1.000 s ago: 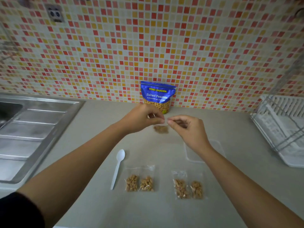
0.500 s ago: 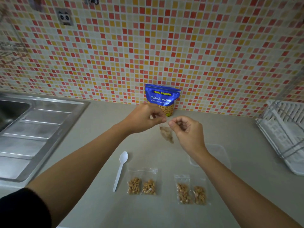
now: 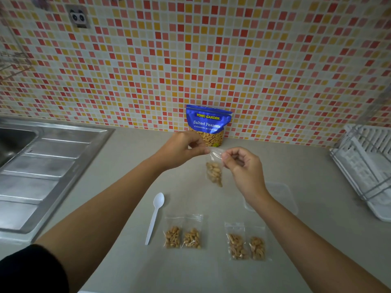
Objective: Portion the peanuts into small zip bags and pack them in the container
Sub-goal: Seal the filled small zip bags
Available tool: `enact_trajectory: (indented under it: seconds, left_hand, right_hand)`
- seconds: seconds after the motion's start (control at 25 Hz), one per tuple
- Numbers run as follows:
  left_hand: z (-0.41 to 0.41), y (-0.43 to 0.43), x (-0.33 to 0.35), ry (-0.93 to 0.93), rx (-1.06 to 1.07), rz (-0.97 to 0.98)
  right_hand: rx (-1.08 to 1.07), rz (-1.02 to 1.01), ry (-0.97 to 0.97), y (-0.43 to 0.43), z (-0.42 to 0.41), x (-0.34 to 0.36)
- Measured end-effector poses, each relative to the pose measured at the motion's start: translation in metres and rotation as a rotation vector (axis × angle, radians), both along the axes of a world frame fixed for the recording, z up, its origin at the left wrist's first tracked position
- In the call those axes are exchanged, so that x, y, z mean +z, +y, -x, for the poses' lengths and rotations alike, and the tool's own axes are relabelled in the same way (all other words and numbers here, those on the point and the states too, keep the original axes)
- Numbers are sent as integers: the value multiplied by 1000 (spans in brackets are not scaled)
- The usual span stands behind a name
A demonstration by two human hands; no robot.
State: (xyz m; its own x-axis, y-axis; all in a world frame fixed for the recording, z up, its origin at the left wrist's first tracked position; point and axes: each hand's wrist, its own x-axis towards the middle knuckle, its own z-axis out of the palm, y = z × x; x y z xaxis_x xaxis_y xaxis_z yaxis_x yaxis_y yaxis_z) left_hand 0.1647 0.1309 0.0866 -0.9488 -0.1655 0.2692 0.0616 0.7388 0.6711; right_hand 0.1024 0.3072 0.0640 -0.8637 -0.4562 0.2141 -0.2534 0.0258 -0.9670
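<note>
- A pale grey counter [image 3: 127, 271] carries everything; a black sleeve [image 3: 31, 269] shows over its near-left corner.
- Along the counter's left edge we see a steel sink [image 3: 48, 176] with a ribbed drainboard.
- At the right edge stands a white rack [image 3: 368, 166] with a wire frame.
- Behind the far edge rises a wall [image 3: 211, 49] of small red, orange, yellow and cream tiles, with a panda-faced plate [image 3: 77, 17] high on the left.
- Nearest us, toward the near edge, four small clear bags lie flat as a left pair [image 3: 191, 223] and a right pair [image 3: 234, 229]. The two pairs lie apart. Within each, the bags lie side by side, each with a clump of peanuts [image 3: 172, 240] at its bottom.
- A white plastic spoon [image 3: 155, 216] lies just left of the left pair, its bowl pointing away from us.
- A clear container [image 3: 281, 195] sits beyond the right pair, toward the right edge, faint against the counter and partly hidden by our right forearm.
- Over mid-counter we hold a fifth bag [image 3: 214, 170] in the air. Our left hand [image 3: 182, 150] pinches its top left corner and our right hand [image 3: 245, 168] pinches the top right. It hangs tilted, with peanuts filling the lower half. We cannot tell whether its zip is sealed.
- A blue pouch [image 3: 208, 125] marked "Salted Peanuts" stands upright at the far edge against the wall, nuts showing in its lower front.
</note>
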Motion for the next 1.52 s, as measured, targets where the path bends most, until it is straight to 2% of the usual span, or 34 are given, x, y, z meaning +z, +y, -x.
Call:
enact_trajectory:
  seconds: [0.12, 0.16, 0.32, 0.44, 0.56, 0.72, 0.96, 1.16, 1.32, 1.4, 1.52]
  left_hand:
    - [-10, 11, -11, -88, -36, -564]
    - [-12, 15, -21, -106, -34, -657]
    - [-22, 38, -66, -147, 102, -856]
    - [-39, 62, -110, -288, 259, -889]
    - [-52, 87, -149, -439, 421, -761]
    - [-53, 106, -173, -502, 493, -354]
    - [-49, 109, -179, -536, 426, -94]
    - [-33, 105, -179, -420, 343, 13]
    - [-10, 118, -183, -523, 150, 267]
    - [-4, 127, -186, -555, 116, 381]
    - [1, 133, -191, -552, 104, 405]
  right_hand:
    - [27, 80, -199, 1, 5, 1]
    - [27, 83, -242, 3, 7, -1]
    - [25, -6, -374, 15, 11, -34]
    - [7, -227, -360, 32, 5, -85]
    - [-23, -560, -231, 44, -4, -132]
    - [-12, -817, -96, 45, -10, -161]
    - [38, -831, -2, 53, -7, -161]
    - [35, -887, 249, 96, 7, -155]
    - [175, -1114, 333, 105, 11, -165]
    - [187, -1114, 343, 103, 12, -166]
    - [181, -1100, 340, 101, 12, -166]
